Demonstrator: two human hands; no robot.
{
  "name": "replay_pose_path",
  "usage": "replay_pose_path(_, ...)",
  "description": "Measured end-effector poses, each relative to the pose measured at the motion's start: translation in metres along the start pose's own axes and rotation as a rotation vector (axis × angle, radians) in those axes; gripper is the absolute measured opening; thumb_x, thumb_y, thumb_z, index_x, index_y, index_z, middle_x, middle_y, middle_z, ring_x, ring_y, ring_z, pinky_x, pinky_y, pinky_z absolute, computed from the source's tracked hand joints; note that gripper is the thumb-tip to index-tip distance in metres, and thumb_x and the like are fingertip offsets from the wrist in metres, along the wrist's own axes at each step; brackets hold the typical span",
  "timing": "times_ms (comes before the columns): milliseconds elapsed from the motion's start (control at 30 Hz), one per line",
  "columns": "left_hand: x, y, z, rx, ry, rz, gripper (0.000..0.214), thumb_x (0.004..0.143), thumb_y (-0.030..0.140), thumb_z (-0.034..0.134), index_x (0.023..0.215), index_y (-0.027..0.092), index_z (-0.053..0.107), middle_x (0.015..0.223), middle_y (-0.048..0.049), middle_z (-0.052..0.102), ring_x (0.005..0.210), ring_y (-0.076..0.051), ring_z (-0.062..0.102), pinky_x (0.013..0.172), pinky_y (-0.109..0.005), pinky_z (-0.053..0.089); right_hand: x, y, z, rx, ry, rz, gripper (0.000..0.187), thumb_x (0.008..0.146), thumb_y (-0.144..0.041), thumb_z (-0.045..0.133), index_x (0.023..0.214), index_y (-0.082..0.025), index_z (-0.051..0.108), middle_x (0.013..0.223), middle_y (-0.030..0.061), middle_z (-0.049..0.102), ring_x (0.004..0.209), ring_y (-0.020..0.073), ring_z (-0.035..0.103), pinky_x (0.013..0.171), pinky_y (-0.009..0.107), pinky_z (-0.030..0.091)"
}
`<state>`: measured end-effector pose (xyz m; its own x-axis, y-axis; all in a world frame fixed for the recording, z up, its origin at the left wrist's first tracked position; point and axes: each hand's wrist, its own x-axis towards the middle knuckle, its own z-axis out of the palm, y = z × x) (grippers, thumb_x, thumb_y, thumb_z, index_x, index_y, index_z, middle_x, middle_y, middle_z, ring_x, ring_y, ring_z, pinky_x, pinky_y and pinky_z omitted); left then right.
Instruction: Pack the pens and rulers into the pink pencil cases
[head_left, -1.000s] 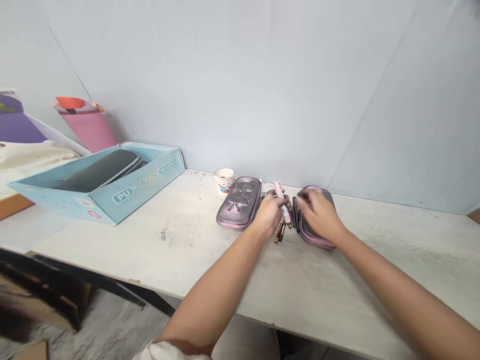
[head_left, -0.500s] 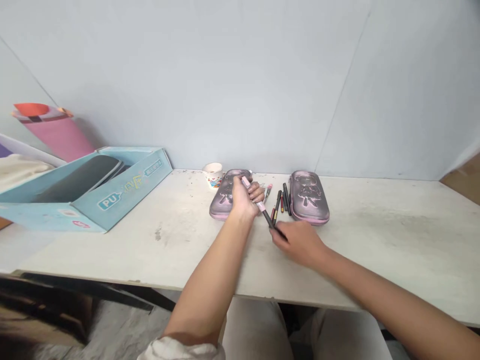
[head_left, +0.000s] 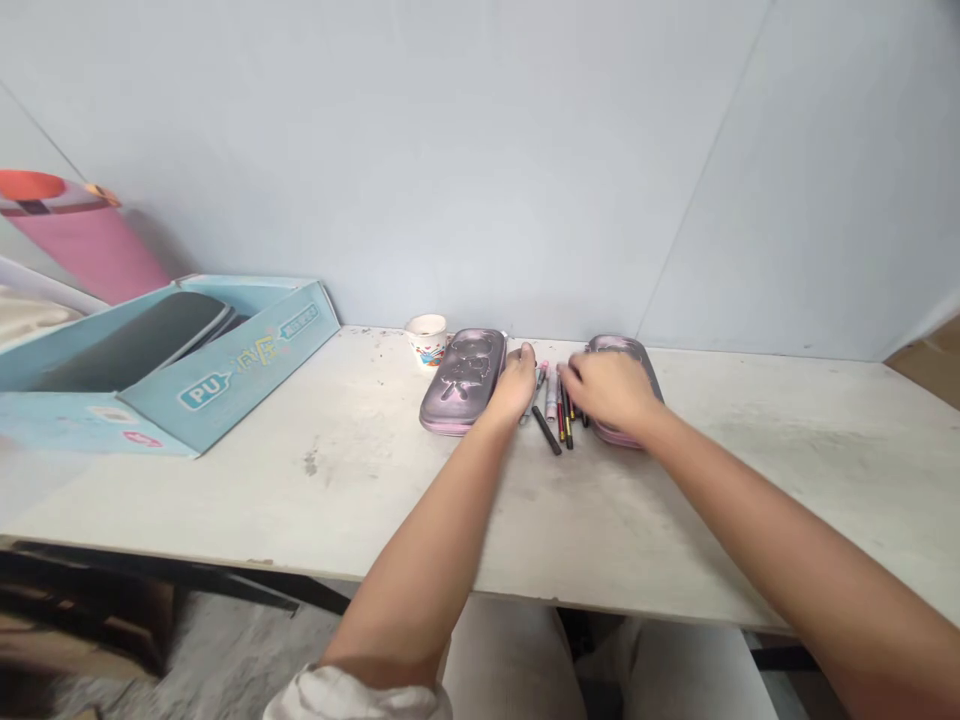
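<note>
My left hand [head_left: 517,380] stands on its side on the table, thumb up and fingers out straight, between the left pencil case [head_left: 463,380] and a cluster of pens. My right hand [head_left: 611,385] reaches over the right pencil case [head_left: 646,362], fingers bent down at the pens' right side; its fingertips are partly hidden, so what they grip is unclear. Between the hands lie a pale pink-and-white pen [head_left: 552,394], a short black pen or cap [head_left: 547,431], a red pen [head_left: 560,424] and several dark ones. Both cases are dark with pink edges and raised figures, and closed.
A printed paper cup [head_left: 427,342] stands behind the left case near the wall. At the left, a light-blue open box [head_left: 247,365] holds a dark case [head_left: 150,340]; a pink roll-shaped item [head_left: 90,240] leans behind it. Cardboard [head_left: 930,360] shows at the far right.
The pink-and-black pen held between both hands has left them; pink and black pieces now lie apart among the pens. My right hand has moved forward over the right case, my left slightly right.
</note>
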<state>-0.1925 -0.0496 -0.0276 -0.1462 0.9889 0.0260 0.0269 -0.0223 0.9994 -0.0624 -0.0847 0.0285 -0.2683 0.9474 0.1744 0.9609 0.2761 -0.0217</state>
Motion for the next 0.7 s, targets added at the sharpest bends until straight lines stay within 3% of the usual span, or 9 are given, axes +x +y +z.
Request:
replay_pose_path(67, 0.001, -0.001, -0.001, 0.067, 0.027, -0.001, 0.053, 0.084, 0.058, 0.035, 0.110, 0.014, 0.051, 0.111, -0.0150, 0.063, 0.106, -0.023, 0.059, 0.089, -0.030, 0.041, 0.032, 0.008, 0.001, 0.010, 0.038, 0.030, 0.048, 0.089, -0.036, 0.024, 0.105, -0.013, 0.064, 0.105, 0.0177, 0.062, 0.099, 0.0290, 0.056, 0.081, 0.038, 0.041)
replay_pose_path(200, -0.001, -0.001, 0.000, 0.201, 0.061, -0.001, 0.056, 0.087, 0.056, 0.028, 0.115, 0.012, 0.049, 0.114, -0.0180, 0.062, 0.109, -0.024, 0.058, 0.092, -0.033, 0.039, 0.082, 0.004, 0.027, 0.035, -0.095, 0.065, 0.045, 0.085, -0.035, 0.038, 0.112, -0.007, 0.061, 0.122, 0.0223, 0.052, 0.117, 0.0315, 0.042, 0.093, 0.039, 0.035)
replay_pose_path(400, -0.007, 0.002, 0.000, 0.342, 0.074, 0.010, 0.060, 0.090, 0.052, 0.022, 0.121, 0.006, 0.044, 0.126, -0.0224, 0.053, 0.122, -0.026, 0.047, 0.098, -0.033, 0.034, 0.111, -0.005, 0.063, 0.083, -0.219, 0.175, 0.058, 0.073, -0.049, 0.054, 0.114, -0.009, 0.061, 0.121, 0.0232, 0.055, 0.117, 0.0364, 0.043, 0.090, 0.048, 0.036)
replay_pose_path(600, -0.014, 0.009, 0.002, 0.473, 0.047, 0.024, 0.056, 0.092, 0.047, 0.017, 0.121, 0.007, 0.044, 0.121, -0.0228, 0.055, 0.117, -0.027, 0.051, 0.094, -0.034, 0.037, 0.121, 0.026, 0.052, 0.127, -0.132, 0.208, 0.053, 0.083, -0.044, 0.038, 0.110, -0.005, 0.062, 0.120, 0.0232, 0.056, 0.113, 0.0322, 0.049, 0.087, 0.038, 0.038)
replay_pose_path(700, -0.019, 0.008, 0.005, 0.644, 0.005, 0.125, 0.051, 0.092, 0.042, 0.019, 0.122, 0.007, 0.043, 0.120, -0.0216, 0.056, 0.116, -0.025, 0.051, 0.094, -0.033, 0.037, 0.117, 0.045, 0.038, 0.158, -0.077, 0.172, 0.051, 0.087, -0.037, 0.030, 0.101, -0.003, 0.065, 0.113, 0.0229, 0.060, 0.107, 0.0296, 0.053, 0.085, 0.035, 0.037)
